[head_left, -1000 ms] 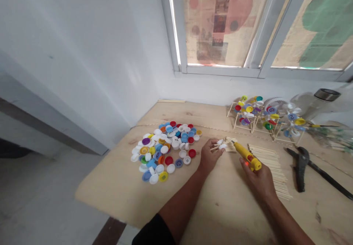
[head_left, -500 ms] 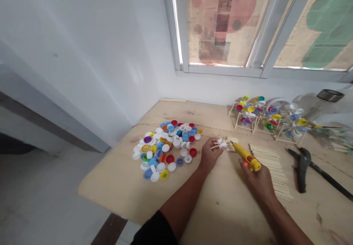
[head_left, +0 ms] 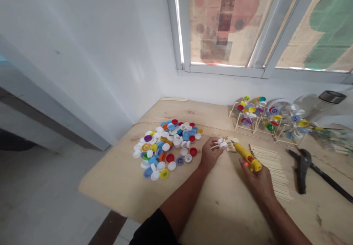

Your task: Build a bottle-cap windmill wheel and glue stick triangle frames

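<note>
My left hand (head_left: 210,153) is closed on a small piece made of thin wooden sticks and white bottle caps (head_left: 222,143). In my right hand (head_left: 259,180) is a yellow hot glue gun (head_left: 247,156) with a small red light glowing near its grip. The gun's nozzle points left at the piece, just to its right. Short wooden sticks (head_left: 232,144) lie behind the nozzle. Longer sticks (head_left: 270,164) are laid side by side to the right, partly covered by my right hand. A heap of colourful bottle caps (head_left: 165,145) spreads left of my left hand.
Stick-and-cap models (head_left: 248,114) stand along the wall at the back right, near a bottle with a metal lid (head_left: 332,96). A black tool (head_left: 303,169) and a long dark bar (head_left: 331,182) lie at the right. The wooden table (head_left: 110,175) ends at the left.
The view has shifted very slightly. Both hands, the glue gun and the capped piece keep nearly the same positions.
</note>
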{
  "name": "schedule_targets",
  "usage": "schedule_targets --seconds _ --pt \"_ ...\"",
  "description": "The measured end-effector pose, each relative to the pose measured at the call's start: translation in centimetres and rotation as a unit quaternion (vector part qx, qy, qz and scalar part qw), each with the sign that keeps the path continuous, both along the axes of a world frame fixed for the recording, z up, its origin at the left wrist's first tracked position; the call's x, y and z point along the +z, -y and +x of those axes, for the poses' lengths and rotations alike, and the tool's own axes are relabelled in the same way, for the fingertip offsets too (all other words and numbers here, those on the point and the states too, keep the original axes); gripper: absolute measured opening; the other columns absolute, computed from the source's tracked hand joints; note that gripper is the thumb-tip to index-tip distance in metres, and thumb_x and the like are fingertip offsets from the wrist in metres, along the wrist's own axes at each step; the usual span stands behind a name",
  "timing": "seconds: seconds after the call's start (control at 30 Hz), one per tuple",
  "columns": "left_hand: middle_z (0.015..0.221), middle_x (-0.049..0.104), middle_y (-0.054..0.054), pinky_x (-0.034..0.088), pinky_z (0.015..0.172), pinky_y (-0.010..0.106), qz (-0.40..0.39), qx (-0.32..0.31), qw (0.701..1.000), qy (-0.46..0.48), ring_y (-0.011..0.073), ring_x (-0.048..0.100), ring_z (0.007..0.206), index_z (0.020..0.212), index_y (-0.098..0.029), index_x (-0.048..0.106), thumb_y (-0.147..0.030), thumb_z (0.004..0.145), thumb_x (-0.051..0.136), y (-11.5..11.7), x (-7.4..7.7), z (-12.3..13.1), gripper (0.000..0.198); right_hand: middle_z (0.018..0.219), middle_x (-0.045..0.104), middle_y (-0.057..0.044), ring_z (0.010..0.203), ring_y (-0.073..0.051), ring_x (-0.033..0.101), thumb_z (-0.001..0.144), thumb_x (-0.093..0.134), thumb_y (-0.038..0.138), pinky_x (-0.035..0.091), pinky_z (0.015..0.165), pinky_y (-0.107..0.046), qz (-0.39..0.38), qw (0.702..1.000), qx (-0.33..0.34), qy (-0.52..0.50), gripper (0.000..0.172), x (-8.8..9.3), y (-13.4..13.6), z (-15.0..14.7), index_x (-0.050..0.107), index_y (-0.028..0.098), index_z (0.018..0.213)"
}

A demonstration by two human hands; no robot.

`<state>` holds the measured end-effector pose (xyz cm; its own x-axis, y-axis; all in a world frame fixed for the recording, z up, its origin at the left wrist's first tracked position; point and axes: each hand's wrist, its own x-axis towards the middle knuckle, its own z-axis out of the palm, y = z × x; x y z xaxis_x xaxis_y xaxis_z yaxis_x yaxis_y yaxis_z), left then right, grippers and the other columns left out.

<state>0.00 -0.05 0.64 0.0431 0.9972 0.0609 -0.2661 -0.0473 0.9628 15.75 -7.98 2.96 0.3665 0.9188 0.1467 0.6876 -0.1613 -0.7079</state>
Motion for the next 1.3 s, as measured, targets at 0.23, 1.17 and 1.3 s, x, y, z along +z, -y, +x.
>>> schedule_targets --seconds 0.23,1.17,1.3 --pt "0.091 0.069 0.006 0.053 0.078 0.032 0.004 -0.002 1.0 -0.004 0.0192 0.067 0.083 0.085 -0.017 0.058 -0.028 0.061 0.076 0.0 -0.11 0.09 0.032 0.051 0.057 -0.002 0.047 -0.017 0.052 0.07 0.053 0.06 0.038 0.044 -0.024 -0.007 1.0 -0.019 -0.002 0.045 0.1 -0.02 0.09 0.064 0.016 0.072" --pt "0.084 0.069 0.005 0.053 0.075 0.031 -0.006 0.014 1.0 0.023 0.0193 0.067 0.082 0.082 -0.017 0.056 -0.03 0.058 0.077 0.01 0.15 0.25 0.035 0.05 0.057 0.0 0.045 -0.014 0.05 0.072 0.054 0.057 0.038 0.044 -0.023 0.018 1.0 0.012 -0.003 0.042 -0.71 -0.01 0.02 0.062 0.016 0.074" --pt "0.081 0.069 0.004 0.052 0.076 0.031 -0.012 0.01 0.999 0.041 0.0195 0.067 0.082 0.082 -0.017 0.056 -0.029 0.058 0.077 0.04 0.32 0.12 0.034 0.052 0.058 0.0 0.046 -0.015 0.052 0.073 0.053 0.057 0.038 0.043 -0.023 -0.001 0.999 0.037 0.002 0.042 -0.82 0.05 -0.42 0.061 0.017 0.074"
